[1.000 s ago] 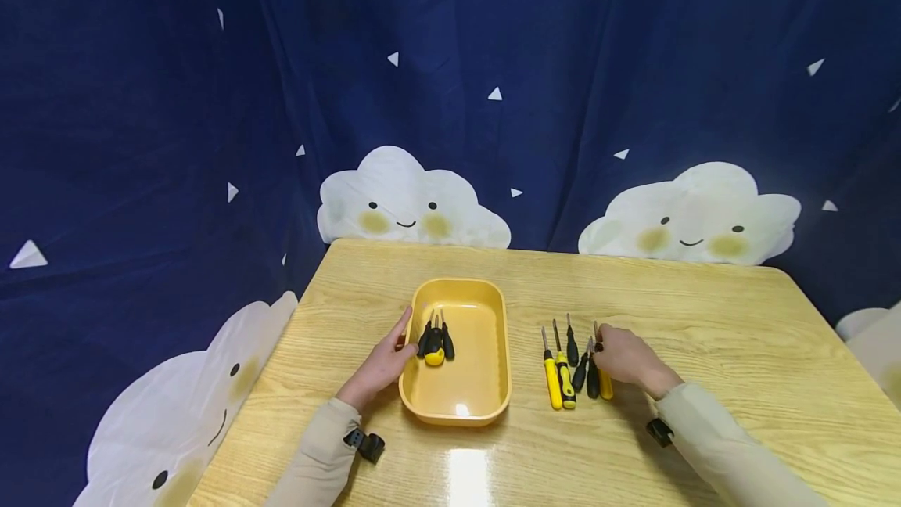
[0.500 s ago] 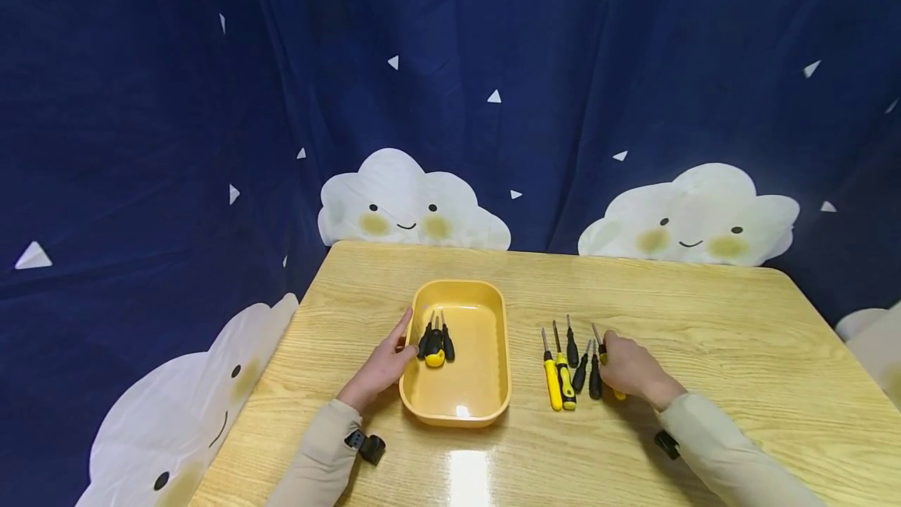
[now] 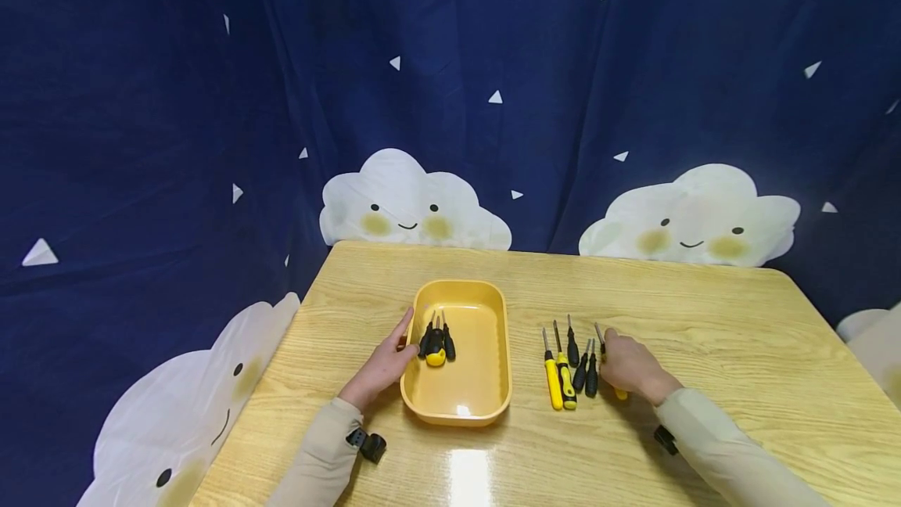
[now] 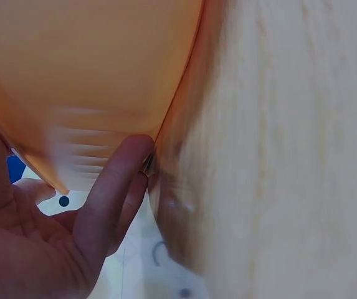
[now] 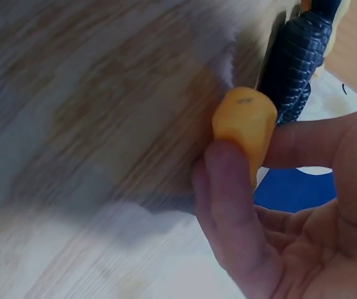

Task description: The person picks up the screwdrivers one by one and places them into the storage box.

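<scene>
My right hand pinches a yellow-handled screwdriver beside a black-handled screwdriver. My left hand grips the orange-yellow tray, thumb over its rim.

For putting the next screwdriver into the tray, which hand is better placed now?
Probably the right hand: it pinches a yellow-handled screwdriver, while the left hand holds the tray by its left edge.
</scene>
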The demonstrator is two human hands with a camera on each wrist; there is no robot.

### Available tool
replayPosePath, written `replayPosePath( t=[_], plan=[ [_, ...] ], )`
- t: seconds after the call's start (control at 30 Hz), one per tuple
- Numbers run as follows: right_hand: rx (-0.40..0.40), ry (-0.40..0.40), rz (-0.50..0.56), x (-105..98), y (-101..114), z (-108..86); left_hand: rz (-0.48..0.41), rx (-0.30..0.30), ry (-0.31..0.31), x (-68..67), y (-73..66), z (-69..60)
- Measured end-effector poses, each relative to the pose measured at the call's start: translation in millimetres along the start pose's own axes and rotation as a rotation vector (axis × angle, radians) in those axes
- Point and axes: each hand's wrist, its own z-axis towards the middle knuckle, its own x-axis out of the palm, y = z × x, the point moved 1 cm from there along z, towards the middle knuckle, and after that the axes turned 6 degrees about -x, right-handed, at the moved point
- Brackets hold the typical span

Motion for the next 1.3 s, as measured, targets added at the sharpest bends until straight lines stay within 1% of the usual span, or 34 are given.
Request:
replayPosePath(
  t=[0.13, 0.2, 0.3, 0.4, 0.5, 0.67, 0.73, 1.0, 1.1, 1.23, 1.3],
  plan=[
    [0.015, 0.018, 0.033, -1, 0, -1.1, -0.01, 0.004, 0.021, -0.9, -13.6, -9.5],
    [0.021, 0.024, 0.067, -4, 0, -1.9, -0.004, 0.004, 0.023, -1.1, -16.9, -11.6],
    [0.022, 0.022, 0.129, -8, 0, -2.1, 0.013, 0.0, 0.01, -1.1, -12.6, -7.9],
    [0.026, 0.024, 0.226, -13, 1, -2.1, 0.023, -0.002, -0.009, -0.5, -3.2, -0.7],
    [0.041, 0.023, 0.341, -16, 2, -1.9, 0.023, 0.003, -0.015, -0.3, 1.8, 3.1],
    [0.05, 0.013, 0.521, -18, 1, 0.6, 0.017, 0.008, -0.013, -0.4, 2.9, 3.5],
    [0.046, 0.022, 0.585, -19, 1, 1.5, 0.016, 0.005, -0.014, -0.2, 2.7, 3.1],
    [0.033, 0.105, 0.866, -24, 13, 3.7, 0.028, -0.006, -0.012, 1.4, 5.1, 4.2],
    [0.014, 0.121, 0.93, -26, 17, 6.2, 0.034, -0.01, -0.012, 1.5, 1.2, 1.2],
    [-0.018, 0.155, 1.004, -30, 25, 8.8, 0.027, -0.009, -0.003, 0.0, -14.8, -11.1],
    [-0.037, 0.179, 1.041, -32, 28, 10.3, 0.025, -0.007, 0.002, -0.9, -19.8, -14.8]
  ],
)
